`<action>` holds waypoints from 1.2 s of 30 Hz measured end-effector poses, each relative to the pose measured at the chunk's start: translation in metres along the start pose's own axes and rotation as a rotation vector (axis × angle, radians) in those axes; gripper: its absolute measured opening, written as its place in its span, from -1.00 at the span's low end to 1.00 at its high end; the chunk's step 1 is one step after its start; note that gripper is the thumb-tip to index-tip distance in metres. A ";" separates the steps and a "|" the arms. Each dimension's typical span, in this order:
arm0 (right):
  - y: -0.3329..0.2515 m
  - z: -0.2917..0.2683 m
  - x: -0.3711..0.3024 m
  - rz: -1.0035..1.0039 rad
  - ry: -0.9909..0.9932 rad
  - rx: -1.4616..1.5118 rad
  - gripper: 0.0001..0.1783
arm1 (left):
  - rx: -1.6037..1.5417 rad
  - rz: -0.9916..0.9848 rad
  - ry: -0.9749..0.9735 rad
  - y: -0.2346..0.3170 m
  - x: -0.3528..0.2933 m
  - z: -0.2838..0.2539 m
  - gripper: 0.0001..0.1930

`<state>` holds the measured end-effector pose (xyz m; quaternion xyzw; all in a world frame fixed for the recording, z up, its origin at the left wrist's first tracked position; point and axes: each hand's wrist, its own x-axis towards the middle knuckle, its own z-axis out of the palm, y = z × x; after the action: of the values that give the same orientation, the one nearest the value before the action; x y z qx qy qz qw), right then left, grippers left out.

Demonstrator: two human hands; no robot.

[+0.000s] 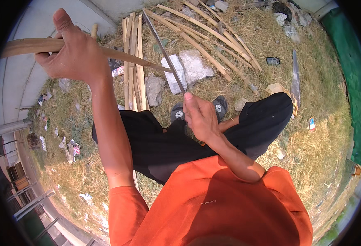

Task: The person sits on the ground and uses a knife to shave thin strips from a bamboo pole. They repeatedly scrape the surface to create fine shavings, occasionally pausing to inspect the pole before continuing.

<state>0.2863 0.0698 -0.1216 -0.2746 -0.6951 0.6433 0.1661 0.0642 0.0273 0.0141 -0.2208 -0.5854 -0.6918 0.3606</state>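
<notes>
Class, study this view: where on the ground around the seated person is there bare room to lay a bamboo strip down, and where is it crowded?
Free: the dry grass right of the raised knee, toward the green sheet. Crowded: ahead of the feet, where stones, the bamboo bundle and splayed split strips lie. The left grass carries scattered litter. A long blade lies beyond the knee.
</notes>
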 end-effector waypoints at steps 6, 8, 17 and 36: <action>0.020 0.004 0.020 0.390 -0.229 -0.019 -0.36 | 0.045 0.007 0.026 0.003 0.003 0.009 -0.54; 0.025 -0.007 0.028 0.486 -0.204 -0.061 -0.35 | 0.036 0.023 0.017 -0.001 0.010 0.013 -0.54; -0.009 0.005 0.003 0.000 -0.141 0.320 -0.39 | -0.002 -0.007 -0.081 -0.010 0.014 0.005 -0.49; 0.017 0.004 0.003 0.175 -0.114 0.292 -0.41 | -0.435 -0.100 -0.320 -0.008 0.006 0.009 -0.64</action>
<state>0.2839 0.0686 -0.1393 -0.2702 -0.5760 0.7639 0.1081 0.0533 0.0352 0.0157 -0.3705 -0.4826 -0.7745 0.1732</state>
